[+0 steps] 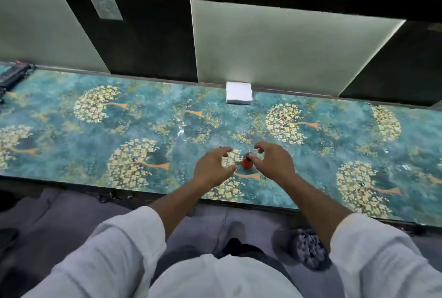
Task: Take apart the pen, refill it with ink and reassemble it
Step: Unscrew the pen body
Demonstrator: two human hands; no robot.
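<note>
A small red ink bottle [246,161] with a dark top stands on the patterned table [95,130], between my two hands. My left hand [212,166] hovers just left of it, fingers spread and curved, holding nothing. My right hand [275,162] hovers just right of the bottle, fingers apart, thumb close to the bottle's top; whether it touches is unclear. A small metallic tip of the pen [220,147] shows just beyond my left fingers; the remainder of the pen is hidden.
A white stack of tissues [238,92] lies at the table's far edge against a pale panel [287,46]. A dark device [14,77] sits at the far left corner. My lap and white sleeves are below the near edge.
</note>
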